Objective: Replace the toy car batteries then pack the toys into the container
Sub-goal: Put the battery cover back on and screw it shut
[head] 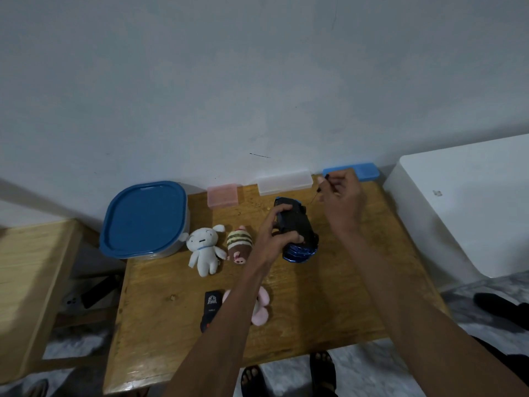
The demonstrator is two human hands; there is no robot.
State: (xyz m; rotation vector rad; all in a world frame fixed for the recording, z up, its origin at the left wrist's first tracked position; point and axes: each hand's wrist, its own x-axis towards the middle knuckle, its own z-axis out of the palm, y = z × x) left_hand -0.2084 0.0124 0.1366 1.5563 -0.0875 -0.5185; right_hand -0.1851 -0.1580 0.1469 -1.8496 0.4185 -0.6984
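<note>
Nearest you, the black remote (211, 309) is lying beside a pink plush (262, 308) on the wooden table (329, 305). Your left hand (272, 234) is gripping the blue toy car (297, 229) — flipped underside up — while your right hand (342, 200) is pinching a thin screwdriver (322, 186). Container (144, 219) is sitting lidded, far left.

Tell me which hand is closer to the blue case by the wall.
Right. The right hand is raised just in front of the blue case, holding a thin tool; the left hand grips the toy car farther away.
</note>
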